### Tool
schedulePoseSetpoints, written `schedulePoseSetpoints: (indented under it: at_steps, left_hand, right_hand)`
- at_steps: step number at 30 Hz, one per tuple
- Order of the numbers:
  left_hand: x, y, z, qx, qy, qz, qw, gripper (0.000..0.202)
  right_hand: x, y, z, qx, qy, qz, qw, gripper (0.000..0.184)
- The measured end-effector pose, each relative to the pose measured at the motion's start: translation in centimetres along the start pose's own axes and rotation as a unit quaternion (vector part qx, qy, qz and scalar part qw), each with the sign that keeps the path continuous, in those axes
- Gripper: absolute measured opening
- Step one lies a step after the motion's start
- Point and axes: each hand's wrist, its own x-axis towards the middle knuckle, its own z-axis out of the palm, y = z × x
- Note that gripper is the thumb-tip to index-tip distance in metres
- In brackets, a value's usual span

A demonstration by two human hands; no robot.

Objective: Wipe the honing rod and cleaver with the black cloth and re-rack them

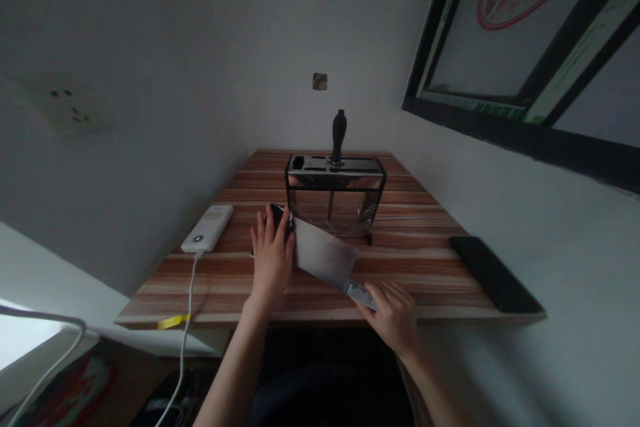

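Observation:
My right hand point(393, 312) is wrapped around the grey handle of a cleaver point(325, 255). Its broad blade slants up to the left above the table, in front of the knife block. My left hand point(271, 250) lies over a small black object point(278, 213), gripping it with the fingers on top. The cleaver's far end meets this object beside my fingers; whether it enters a slot there is hidden. Just behind the blade stands the knife block point(336, 181), clear-sided with a black and shiny frame. One black-handled tool point(339, 135) sticks upright from its top.
At the left edge of the wood-grain table point(320, 303) lies a white power bank point(209, 228) with a white cable point(190, 300) hanging down. A black phone-like slab point(495, 273) rests at the right edge. Walls close in on both sides, with a dark-framed window point(480, 107) upper right.

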Motion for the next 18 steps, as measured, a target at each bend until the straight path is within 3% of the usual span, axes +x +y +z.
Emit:
schedulePoseSetpoints:
  at_steps: [6, 18]
  left_hand:
    - [-1.0, 1.5, -0.1, 0.036, 0.014, 0.039, 0.998, 0.049]
    - [-4.8, 6.6, 1.0, 0.017, -0.069, 0.139, 0.988, 0.055]
  right_hand:
    - [-0.1, 0.0, 0.0, 0.008, -0.007, 0.002, 1.0, 0.018]
    - [0.0, 0.0, -0.1, 0.006, -0.014, 0.008, 1.0, 0.018]
